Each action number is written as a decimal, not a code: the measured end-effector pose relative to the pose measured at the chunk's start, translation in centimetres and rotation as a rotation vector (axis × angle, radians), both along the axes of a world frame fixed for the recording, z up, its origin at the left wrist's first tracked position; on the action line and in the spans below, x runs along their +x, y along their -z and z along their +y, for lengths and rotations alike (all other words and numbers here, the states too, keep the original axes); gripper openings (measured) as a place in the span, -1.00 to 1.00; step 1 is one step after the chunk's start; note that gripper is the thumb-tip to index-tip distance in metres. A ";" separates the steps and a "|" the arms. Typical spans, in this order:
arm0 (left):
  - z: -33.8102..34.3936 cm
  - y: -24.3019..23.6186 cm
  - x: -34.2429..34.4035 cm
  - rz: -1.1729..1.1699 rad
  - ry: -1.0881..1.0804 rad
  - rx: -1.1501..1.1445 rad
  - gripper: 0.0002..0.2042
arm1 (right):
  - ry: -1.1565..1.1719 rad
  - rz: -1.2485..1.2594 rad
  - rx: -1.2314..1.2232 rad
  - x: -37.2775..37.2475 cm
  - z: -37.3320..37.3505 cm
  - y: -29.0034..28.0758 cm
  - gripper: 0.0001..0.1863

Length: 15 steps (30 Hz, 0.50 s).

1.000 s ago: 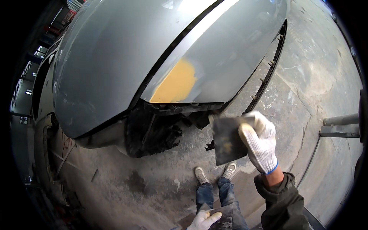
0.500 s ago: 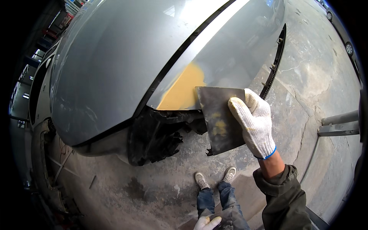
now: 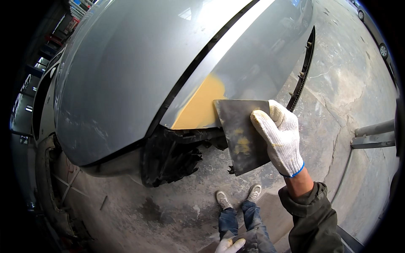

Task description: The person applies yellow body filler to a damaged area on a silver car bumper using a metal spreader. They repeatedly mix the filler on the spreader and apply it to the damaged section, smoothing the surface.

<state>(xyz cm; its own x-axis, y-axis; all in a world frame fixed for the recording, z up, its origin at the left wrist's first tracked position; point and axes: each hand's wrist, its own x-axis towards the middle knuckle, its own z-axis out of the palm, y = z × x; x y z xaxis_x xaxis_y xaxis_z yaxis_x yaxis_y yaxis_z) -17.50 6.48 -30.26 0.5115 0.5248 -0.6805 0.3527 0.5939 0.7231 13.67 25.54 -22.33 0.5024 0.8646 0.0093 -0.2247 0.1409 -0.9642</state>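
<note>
My right hand [image 3: 280, 137], in a white knit glove with a blue cuff edge, pinches a dark rectangular sheet of sandpaper [image 3: 242, 122] between thumb and fingers. Yellow smudges mark the sheet's face. It hangs in front of the fender corner [image 3: 257, 63], where a smooth yellow filler patch [image 3: 198, 105] covers the grey paint; whether it touches the panel I cannot tell. At the lower edge, my gloved left hand [image 3: 230, 246] is closed on another dark, thin sheet [image 3: 253, 239], partly cut off by the picture's edge.
A grey car hood [image 3: 126, 76] fills the upper left. Below the patch juts torn black plastic lining [image 3: 173, 156]. Right of the fender is a black trim strip [image 3: 303, 69]. A metal post [image 3: 373, 137] lies at the right, and a parked car [image 3: 377, 38] beyond.
The fender and filler patch sit slightly lower in view. The sandpaper and my right hand have shifted only a little; both hands keep their hold.
</note>
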 end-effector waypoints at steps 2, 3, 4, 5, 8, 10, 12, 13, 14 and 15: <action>-0.2 0.2 -0.1 0.010 -0.010 -0.020 -0.57 | -0.004 -0.005 0.011 0.0 0.1 0.0 -0.81; -0.3 0.3 -0.2 0.014 -0.015 -0.030 -0.56 | -0.006 -0.007 0.016 0.0 0.1 0.0 -0.81; -0.5 0.5 -0.3 0.021 -0.007 -0.006 -0.55 | -0.006 -0.005 0.012 0.1 0.1 0.0 -0.81; -0.8 0.9 -0.6 0.027 0.001 0.018 -0.55 | -0.006 -0.004 0.008 0.1 0.1 0.0 -0.81; -0.8 1.3 -1.0 0.040 0.021 0.020 -0.54 | -0.007 0.018 0.015 0.1 0.1 0.0 -0.81; -0.6 1.0 -0.8 0.036 0.009 -0.006 -0.55 | -0.009 0.017 0.014 0.1 0.1 0.1 -0.81; -0.3 0.3 -0.2 0.022 -0.028 -0.033 -0.56 | -0.014 -0.002 0.004 0.2 0.1 0.1 -0.81; -0.3 0.3 -0.2 0.020 -0.023 -0.034 -0.58 | -0.012 -0.004 0.009 0.2 0.1 0.1 -0.81; -0.3 0.3 -0.2 0.018 -0.019 -0.035 -0.60 | -0.010 -0.006 0.015 0.2 0.1 0.1 -0.80; 0.0 0.0 0.1 0.014 -0.014 -0.039 -0.62 | -0.008 -0.010 0.018 0.2 0.1 0.2 -0.80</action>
<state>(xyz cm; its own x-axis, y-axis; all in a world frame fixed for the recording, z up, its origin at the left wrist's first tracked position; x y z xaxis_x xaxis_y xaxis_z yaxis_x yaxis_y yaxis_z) -17.43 6.52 -30.24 0.4947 0.5050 -0.7073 0.3539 0.6262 0.6947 13.82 25.67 -22.53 0.4951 0.8683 0.0297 -0.2162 0.1562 -0.9638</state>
